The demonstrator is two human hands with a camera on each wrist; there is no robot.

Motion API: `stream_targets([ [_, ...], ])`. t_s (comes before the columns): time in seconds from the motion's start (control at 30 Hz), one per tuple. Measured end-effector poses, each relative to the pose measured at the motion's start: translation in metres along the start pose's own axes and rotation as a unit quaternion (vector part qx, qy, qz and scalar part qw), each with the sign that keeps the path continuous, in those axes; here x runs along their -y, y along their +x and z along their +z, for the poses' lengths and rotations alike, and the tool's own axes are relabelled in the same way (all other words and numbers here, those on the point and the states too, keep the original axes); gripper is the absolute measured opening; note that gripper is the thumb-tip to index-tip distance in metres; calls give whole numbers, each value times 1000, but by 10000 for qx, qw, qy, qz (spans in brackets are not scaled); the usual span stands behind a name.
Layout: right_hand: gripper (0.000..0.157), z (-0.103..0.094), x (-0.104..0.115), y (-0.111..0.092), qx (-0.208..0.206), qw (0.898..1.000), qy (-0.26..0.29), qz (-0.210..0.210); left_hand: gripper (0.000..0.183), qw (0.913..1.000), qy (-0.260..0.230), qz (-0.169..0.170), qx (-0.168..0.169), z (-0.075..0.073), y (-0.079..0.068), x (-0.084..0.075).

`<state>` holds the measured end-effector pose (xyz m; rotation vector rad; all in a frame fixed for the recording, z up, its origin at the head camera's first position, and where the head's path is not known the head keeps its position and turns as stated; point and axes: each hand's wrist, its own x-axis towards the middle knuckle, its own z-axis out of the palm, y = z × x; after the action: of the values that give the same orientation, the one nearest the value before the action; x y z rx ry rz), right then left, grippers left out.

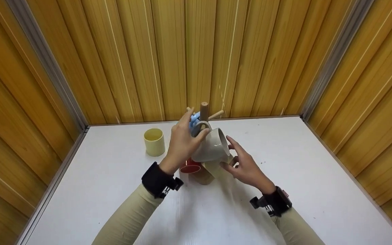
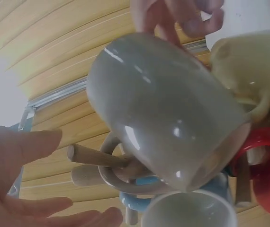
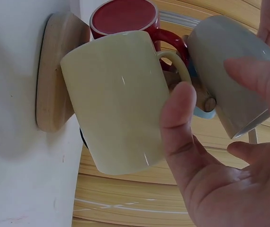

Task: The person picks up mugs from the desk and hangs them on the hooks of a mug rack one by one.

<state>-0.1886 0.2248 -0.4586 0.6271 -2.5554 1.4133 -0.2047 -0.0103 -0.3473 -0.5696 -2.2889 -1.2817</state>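
Observation:
A grey mug [image 1: 213, 146] hangs tilted on a wooden mug tree [image 1: 204, 110], its handle looped around a peg [image 2: 92, 155] in the left wrist view. My left hand [image 1: 182, 139] is beside that handle, thumb and fingers spread apart; the left wrist view shows a gap between them and the mug. On the other side, my right hand [image 1: 247, 168] is close to the grey mug's rim with fingers loosely bent. A cream mug [image 3: 116, 104] hangs below, near the right thumb. A red mug [image 3: 125, 19] and a light blue mug [image 1: 195, 117] hang there too.
A pale yellow mug [image 1: 154, 146] stands upright on the white table [image 1: 114, 204], left of the tree. The tree's wooden base [image 3: 54, 71] rests on the table. Wood-patterned walls [image 1: 168, 61] enclose the back and sides.

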Motion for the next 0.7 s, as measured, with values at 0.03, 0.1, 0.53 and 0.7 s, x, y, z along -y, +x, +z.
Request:
stream_targets([
  [0.03, 90, 1, 0, 0, 1, 10000, 54, 17, 76, 9999, 97, -67, 76, 0, 3, -1],
  [0.1, 88, 4, 0, 1, 16, 9999, 150, 62, 77, 9994, 258, -151, 147, 1, 8, -3],
  [0.53, 78, 13, -2, 8, -104, 9976, 670, 104, 72, 9994, 88, 109, 307, 0, 14, 3],
  [0.7, 78, 16, -2, 16, -162, 9957, 891, 208, 73, 9994, 103, 120, 323, 0, 13, 3],
])
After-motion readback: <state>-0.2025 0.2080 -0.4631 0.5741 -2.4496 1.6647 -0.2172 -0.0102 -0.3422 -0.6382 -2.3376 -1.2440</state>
